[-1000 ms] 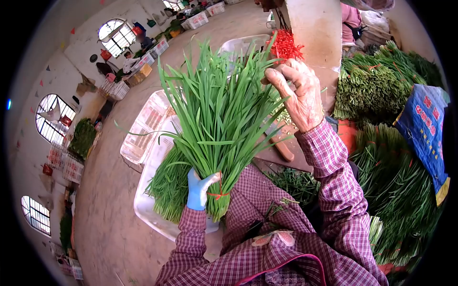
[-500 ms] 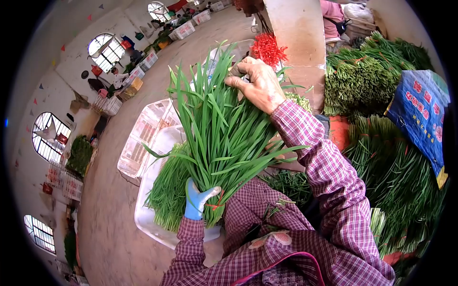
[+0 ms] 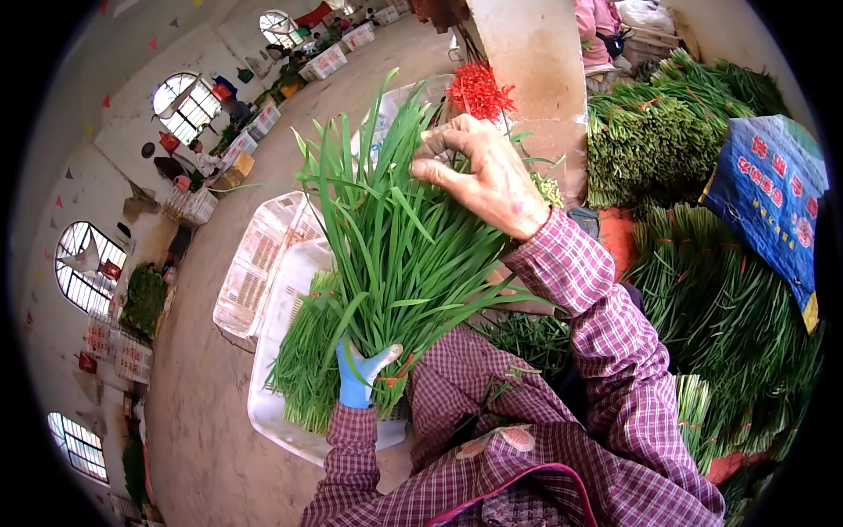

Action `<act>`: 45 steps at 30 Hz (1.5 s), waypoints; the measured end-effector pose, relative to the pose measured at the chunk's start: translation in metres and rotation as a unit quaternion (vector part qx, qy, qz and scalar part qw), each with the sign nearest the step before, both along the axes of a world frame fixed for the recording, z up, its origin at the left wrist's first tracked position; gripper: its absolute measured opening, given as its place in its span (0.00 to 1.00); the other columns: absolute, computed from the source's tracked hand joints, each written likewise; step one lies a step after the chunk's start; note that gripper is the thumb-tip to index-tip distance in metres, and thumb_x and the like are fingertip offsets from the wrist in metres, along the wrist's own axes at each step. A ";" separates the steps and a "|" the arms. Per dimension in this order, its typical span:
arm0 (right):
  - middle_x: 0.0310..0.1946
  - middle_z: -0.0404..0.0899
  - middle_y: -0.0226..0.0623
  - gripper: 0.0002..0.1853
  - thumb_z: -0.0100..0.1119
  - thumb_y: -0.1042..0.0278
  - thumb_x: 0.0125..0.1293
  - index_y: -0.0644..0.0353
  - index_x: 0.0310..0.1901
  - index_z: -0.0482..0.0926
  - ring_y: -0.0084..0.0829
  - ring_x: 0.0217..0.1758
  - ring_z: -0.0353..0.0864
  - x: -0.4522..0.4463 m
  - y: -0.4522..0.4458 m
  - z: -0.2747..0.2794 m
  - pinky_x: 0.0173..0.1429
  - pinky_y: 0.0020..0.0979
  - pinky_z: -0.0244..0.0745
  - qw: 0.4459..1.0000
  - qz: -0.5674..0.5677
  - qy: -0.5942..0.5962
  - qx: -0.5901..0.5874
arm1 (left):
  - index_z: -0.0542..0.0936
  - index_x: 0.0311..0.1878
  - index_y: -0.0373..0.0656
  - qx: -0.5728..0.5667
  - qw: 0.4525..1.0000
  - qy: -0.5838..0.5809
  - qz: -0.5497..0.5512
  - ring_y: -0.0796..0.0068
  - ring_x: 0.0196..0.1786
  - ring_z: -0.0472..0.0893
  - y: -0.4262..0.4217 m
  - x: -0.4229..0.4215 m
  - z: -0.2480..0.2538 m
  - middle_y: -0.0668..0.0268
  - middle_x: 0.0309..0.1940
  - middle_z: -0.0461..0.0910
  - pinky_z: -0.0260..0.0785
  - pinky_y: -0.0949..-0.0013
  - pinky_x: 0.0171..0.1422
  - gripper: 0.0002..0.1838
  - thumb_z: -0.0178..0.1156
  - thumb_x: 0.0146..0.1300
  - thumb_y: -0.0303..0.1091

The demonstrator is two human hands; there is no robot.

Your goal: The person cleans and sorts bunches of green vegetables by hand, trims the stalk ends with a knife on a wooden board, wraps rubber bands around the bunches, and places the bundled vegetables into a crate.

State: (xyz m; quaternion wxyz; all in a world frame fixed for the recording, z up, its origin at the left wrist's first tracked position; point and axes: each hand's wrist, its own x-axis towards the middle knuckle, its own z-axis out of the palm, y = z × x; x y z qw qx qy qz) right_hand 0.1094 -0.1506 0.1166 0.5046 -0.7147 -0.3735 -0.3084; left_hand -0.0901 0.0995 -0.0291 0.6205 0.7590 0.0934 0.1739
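Note:
My left hand (image 3: 360,376), in a blue and white glove, grips the lower part of a bunch of garlic chives (image 3: 395,246), near a red tie (image 3: 395,372). The long flat leaves fan upward and outward from it. My bare right hand (image 3: 481,171) is at the upper right of the leaves, its thumb and fingers bent together in a pinch. What lies between those fingertips is too small to make out. Behind my left hand, more chives (image 3: 303,369) lie in a white plastic crate (image 3: 274,351).
Tied chive bundles (image 3: 702,307) are stacked at right, partly under a blue printed sack (image 3: 768,206). Red ties (image 3: 479,91) hang by a pillar (image 3: 527,70). Another crate (image 3: 255,263) stands at left. Loose trimmings (image 3: 527,342) lie beside my lap. People and crates line the far wall.
My right hand has shifted slightly down relative to the leaf tips, its wrist more bent. A thin leaf now appears in the air left of the bunch. The left hand keeps its grip.

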 end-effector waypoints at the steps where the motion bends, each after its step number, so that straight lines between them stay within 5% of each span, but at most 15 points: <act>1: 0.34 0.76 0.42 0.18 0.65 0.50 0.58 0.58 0.35 0.85 0.42 0.42 0.74 -0.004 0.002 0.001 0.48 0.42 0.67 1.000 -0.007 -0.005 -0.010 | 0.75 0.53 0.31 0.032 0.999 0.009 -0.005 0.71 0.39 0.82 -0.002 -0.001 0.005 0.58 0.43 0.82 0.78 0.69 0.45 0.32 0.76 0.44 0.31; 5: 0.32 0.74 0.41 0.16 0.65 0.53 0.58 0.59 0.35 0.84 0.42 0.41 0.72 -0.002 0.002 -0.002 0.48 0.40 0.66 0.998 -0.018 0.024 0.055 | 0.75 0.55 0.32 0.185 0.983 0.002 0.004 0.69 0.42 0.82 -0.002 0.000 0.009 0.58 0.44 0.82 0.76 0.66 0.49 0.36 0.78 0.42 0.36; 12: 0.40 0.74 0.36 0.12 0.67 0.65 0.55 0.58 0.40 0.81 0.37 0.45 0.71 -0.012 -0.003 0.009 0.53 0.38 0.64 0.983 -0.092 -0.161 0.011 | 0.75 0.55 0.33 0.087 0.996 0.010 -0.008 0.68 0.43 0.82 0.006 0.005 -0.009 0.59 0.45 0.83 0.75 0.66 0.50 0.35 0.77 0.42 0.35; 20: 0.36 0.75 0.35 0.10 0.63 0.62 0.61 0.57 0.39 0.81 0.36 0.41 0.72 -0.011 -0.018 0.020 0.48 0.36 0.66 0.984 -0.034 -0.043 0.169 | 0.75 0.53 0.33 0.160 0.987 0.019 -0.001 0.66 0.41 0.82 0.002 0.001 -0.002 0.58 0.43 0.83 0.76 0.65 0.49 0.34 0.78 0.41 0.35; 26: 0.44 0.75 0.36 0.11 0.67 0.61 0.55 0.56 0.37 0.81 0.40 0.50 0.70 -0.015 -0.012 0.010 0.58 0.42 0.61 0.990 -0.083 -0.115 -0.027 | 0.75 0.51 0.33 0.187 0.982 -0.018 0.008 0.64 0.40 0.82 0.002 0.004 -0.006 0.57 0.41 0.83 0.76 0.64 0.47 0.35 0.78 0.39 0.37; 34: 0.37 0.76 0.40 0.13 0.64 0.62 0.56 0.58 0.39 0.79 0.41 0.47 0.73 -0.030 -0.014 0.007 0.53 0.41 0.64 0.984 -0.106 -0.069 -0.128 | 0.75 0.51 0.32 0.188 0.982 -0.020 0.010 0.63 0.39 0.82 -0.002 0.004 -0.003 0.56 0.40 0.82 0.76 0.63 0.46 0.35 0.79 0.38 0.37; 45: 0.27 0.79 0.38 0.12 0.54 0.60 0.65 0.59 0.32 0.80 0.40 0.37 0.78 -0.024 -0.008 0.001 0.52 0.41 0.65 0.987 -0.091 -0.074 -0.106 | 0.74 0.53 0.30 0.180 0.983 -0.022 0.032 0.62 0.43 0.83 0.002 0.005 -0.011 0.55 0.43 0.82 0.75 0.62 0.49 0.41 0.80 0.35 0.42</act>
